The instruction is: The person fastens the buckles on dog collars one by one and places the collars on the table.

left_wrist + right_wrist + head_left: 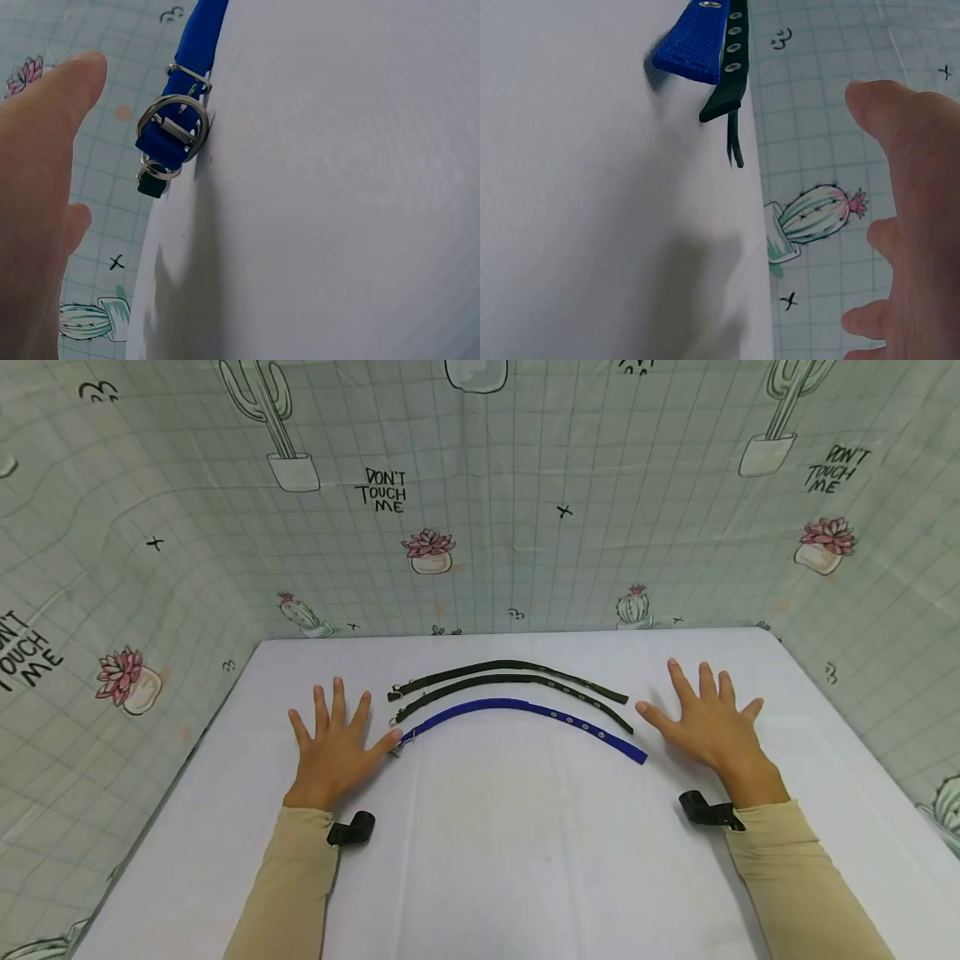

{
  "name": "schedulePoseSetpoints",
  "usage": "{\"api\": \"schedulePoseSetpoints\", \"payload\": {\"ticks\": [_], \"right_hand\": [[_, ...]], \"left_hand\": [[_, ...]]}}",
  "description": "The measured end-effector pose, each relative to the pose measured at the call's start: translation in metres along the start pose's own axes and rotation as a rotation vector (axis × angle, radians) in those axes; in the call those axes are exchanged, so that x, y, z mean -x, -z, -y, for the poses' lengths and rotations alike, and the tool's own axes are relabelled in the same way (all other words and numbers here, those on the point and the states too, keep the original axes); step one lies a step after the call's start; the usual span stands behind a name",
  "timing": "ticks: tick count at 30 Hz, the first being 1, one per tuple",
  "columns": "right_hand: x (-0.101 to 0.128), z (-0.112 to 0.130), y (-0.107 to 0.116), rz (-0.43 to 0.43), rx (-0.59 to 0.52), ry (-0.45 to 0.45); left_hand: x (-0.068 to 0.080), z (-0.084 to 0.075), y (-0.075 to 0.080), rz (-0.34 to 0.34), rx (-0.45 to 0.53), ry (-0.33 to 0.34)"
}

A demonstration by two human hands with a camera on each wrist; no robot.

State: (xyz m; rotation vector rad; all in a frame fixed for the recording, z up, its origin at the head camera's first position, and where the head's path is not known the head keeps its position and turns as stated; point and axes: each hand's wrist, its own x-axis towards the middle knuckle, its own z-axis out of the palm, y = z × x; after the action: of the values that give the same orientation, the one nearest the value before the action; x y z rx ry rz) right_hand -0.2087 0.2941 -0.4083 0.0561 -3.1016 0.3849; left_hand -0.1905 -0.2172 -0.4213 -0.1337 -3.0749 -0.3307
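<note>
Blue woven strap [498, 703] with a silver-coloured metal buckle and ring at its left end and a row of metal eyelets toward its right end, lying on a smooth white tabletop [487, 852] in a shallow arch that bows away from the person. Just beyond it, and curved in the same manner, lie two slender straps: a dark green eyeleted strap [517, 678] in the middle and a thin dark strap [510, 664] farthest off. The left hand [333, 756] is released, its fingers spread and its thumb pointing toward the buckle; the left wrist view shows a gap between thumb and metal. The right hand [716, 727] is likewise released, fingers splayed, its thumb near the right ends of the straps and apart from them. Whether either palm meets the tabletop cannot be told. Both arms wear tan sleeves [288, 881], each with a small black wrist camera [352, 829] at the cuff. Behind and at the sides hangs a pale grid-patterned cloth [495, 468] printed with potted cacti and lettering.
</note>
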Motion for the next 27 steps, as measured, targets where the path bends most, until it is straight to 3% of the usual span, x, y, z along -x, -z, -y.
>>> {"api": "schedulePoseSetpoints", "payload": {"ticks": [5,12,17,22,27], "right_hand": [[0.004,0.002,-0.002,-0.023,0.010,0.001],[0.007,0.010,-0.008,-0.071,0.016,0.063],[0.007,0.015,-0.009,-0.094,0.000,0.076],[0.008,0.023,-0.010,-0.110,-0.023,0.075],[0.009,0.033,-0.013,-0.103,-0.108,0.104]], "left_hand": [[0.002,-0.002,-0.001,-0.032,0.026,-0.013],[0.013,0.002,-0.008,-0.056,0.061,0.022],[0.014,0.000,-0.011,-0.092,0.079,-0.021],[0.015,-0.003,-0.012,-0.176,0.107,-0.079],[0.017,-0.004,-0.013,-0.205,0.161,-0.092]]}}
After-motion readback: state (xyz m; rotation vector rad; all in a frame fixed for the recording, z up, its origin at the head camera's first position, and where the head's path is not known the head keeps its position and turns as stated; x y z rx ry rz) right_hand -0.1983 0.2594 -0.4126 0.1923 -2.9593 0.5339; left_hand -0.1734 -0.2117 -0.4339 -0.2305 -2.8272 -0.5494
